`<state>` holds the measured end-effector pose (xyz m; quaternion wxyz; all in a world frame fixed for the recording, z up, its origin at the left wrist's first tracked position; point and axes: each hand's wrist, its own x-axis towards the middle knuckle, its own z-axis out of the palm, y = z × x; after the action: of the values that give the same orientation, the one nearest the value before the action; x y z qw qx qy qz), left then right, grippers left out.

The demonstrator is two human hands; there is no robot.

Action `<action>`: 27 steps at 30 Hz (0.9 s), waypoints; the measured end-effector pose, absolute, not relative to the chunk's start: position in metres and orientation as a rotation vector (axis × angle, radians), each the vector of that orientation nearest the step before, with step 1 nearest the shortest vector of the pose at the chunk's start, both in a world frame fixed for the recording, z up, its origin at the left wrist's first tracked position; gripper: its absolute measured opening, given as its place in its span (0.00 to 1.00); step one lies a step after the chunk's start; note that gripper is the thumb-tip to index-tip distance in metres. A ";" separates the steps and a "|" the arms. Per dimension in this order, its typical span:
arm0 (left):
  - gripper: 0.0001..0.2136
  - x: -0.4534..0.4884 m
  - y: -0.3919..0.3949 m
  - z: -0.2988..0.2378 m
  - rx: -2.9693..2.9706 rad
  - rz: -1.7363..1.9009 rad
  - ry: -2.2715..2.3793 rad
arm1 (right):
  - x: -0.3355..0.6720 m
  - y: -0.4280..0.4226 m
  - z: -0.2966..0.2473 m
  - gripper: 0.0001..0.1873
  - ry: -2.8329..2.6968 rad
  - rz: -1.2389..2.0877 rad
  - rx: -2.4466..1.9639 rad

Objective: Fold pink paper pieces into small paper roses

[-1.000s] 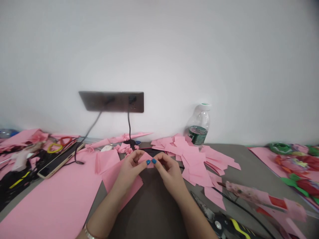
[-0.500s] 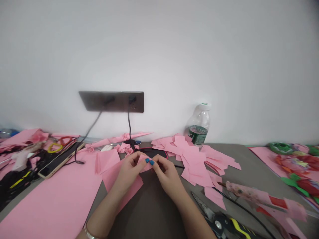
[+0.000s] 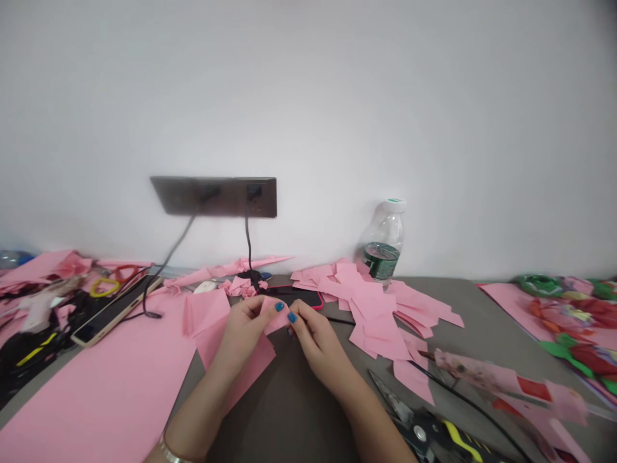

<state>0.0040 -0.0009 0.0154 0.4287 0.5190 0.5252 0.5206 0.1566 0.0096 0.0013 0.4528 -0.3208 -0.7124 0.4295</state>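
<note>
Head view: our left hand (image 3: 245, 337) and right hand (image 3: 318, 350) grip a small pink paper (image 3: 274, 315) tight.
We see pink sheets (image 3: 96, 379) on the gray tabletop (image 3: 289, 399), under a white wall (image 3: 308, 96) with a dark socket panel (image 3: 214, 196).

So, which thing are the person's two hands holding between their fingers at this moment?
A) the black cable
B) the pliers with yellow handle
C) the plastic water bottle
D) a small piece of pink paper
D. The left hand and the right hand pinch the small piece of pink paper between their fingertips.
</note>
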 end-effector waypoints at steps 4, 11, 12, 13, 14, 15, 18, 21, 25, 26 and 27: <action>0.12 0.004 -0.001 0.013 1.234 1.331 1.290 | 0.158 0.011 0.000 0.16 -1.749 1.051 -0.809; 0.16 0.009 0.002 0.012 1.029 1.408 1.176 | 0.158 0.016 -0.004 0.13 -1.583 1.015 -0.895; 0.14 0.009 0.002 0.012 1.051 1.400 1.184 | 0.158 0.016 -0.004 0.11 -1.567 1.018 -0.907; 0.13 0.009 0.002 0.012 1.082 1.395 1.199 | 0.157 0.016 -0.004 0.11 -1.557 1.019 -0.916; 0.12 0.009 0.002 0.013 1.115 1.393 1.219 | 0.157 0.016 -0.004 0.11 -1.556 1.021 -0.921; 0.12 0.009 0.002 0.013 1.146 1.391 1.240 | 0.157 0.016 -0.004 0.11 -1.564 1.026 -0.919; 0.11 0.008 0.001 0.014 1.207 1.389 1.283 | 0.156 0.015 -0.003 0.14 -1.607 1.056 -0.881; 0.12 0.009 0.000 0.014 1.224 1.457 1.291 | 0.156 0.014 -0.003 0.15 -1.621 1.062 -0.861; 0.10 0.011 -0.003 0.014 1.356 1.475 1.308 | 0.156 0.014 -0.001 0.12 -1.594 1.028 -0.868; 0.11 0.012 -0.004 0.014 1.401 1.454 1.332 | 0.157 0.013 0.000 0.11 -1.598 1.022 -0.864; 0.12 0.013 -0.005 0.015 1.444 1.433 1.365 | 0.157 0.013 0.000 0.09 -1.605 1.016 -0.859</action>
<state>0.0134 -0.0050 0.0151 0.3392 0.5545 0.5241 0.5503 0.1567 0.0131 0.0002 0.5042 -0.3558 -0.6647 0.4210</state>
